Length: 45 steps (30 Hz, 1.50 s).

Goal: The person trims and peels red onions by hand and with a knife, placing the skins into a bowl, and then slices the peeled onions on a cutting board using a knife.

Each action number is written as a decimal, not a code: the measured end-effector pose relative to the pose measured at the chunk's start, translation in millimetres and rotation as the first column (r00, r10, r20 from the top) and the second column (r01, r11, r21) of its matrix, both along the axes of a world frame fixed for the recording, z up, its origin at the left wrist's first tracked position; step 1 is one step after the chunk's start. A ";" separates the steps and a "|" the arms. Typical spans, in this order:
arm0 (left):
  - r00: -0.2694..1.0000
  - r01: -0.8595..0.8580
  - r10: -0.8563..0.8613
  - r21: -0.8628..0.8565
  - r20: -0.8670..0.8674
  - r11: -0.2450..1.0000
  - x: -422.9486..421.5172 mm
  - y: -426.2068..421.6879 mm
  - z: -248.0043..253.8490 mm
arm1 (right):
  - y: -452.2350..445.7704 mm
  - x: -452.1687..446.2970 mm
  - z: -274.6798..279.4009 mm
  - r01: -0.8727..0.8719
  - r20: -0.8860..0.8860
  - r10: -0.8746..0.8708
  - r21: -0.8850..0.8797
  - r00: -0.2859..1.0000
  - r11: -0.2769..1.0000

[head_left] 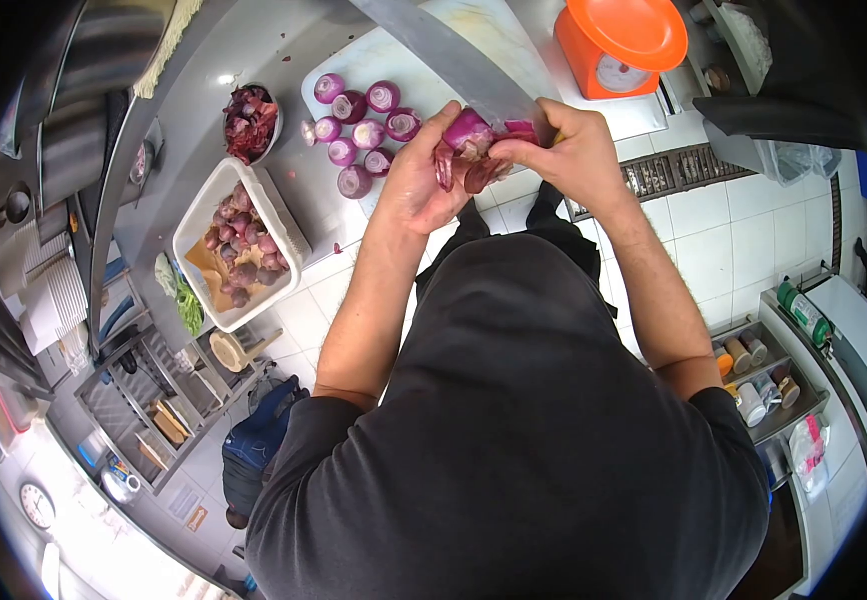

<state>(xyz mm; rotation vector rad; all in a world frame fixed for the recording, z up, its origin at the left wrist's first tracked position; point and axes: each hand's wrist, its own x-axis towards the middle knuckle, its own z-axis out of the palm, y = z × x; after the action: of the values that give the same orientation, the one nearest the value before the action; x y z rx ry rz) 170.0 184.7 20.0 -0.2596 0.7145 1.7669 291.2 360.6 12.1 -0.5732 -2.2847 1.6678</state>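
My left hand (pixel 422 172) is closed around a red onion (pixel 469 130), held above the counter's near edge. Strips of loose dark skin (pixel 484 174) hang from the onion's underside. A large knife (pixel 444 55) is in my right hand (pixel 579 150), its broad blade reaching away to the upper left and its handle mostly hidden by my fingers. My right thumb presses against the onion's skin. Several peeled red onions (pixel 384 96) lie on and beside the white cutting board (pixel 499 40), left of the blade.
A bowl of onion skins (pixel 252 125) stands left of the board. Nearer, a white bin (pixel 297 222) holds several unpeeled onions (pixel 244 235). An orange scale (pixel 619 50) sits at the right. Another person (pixel 259 440) is at lower left. A floor drain (pixel 689 168) runs to the right.
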 end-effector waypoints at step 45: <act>0.968 -0.230 0.178 -0.336 -0.179 0.913 16.5 14.1 15.2 | -16.0 13.9 6.5 0.017 -0.106 -0.017 0.007 0.994 1.000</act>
<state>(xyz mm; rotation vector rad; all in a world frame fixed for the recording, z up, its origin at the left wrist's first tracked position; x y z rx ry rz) 186.5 198.8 35.1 -0.4680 1.1504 1.8602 305.1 344.6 18.6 -0.4889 -2.2044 1.6403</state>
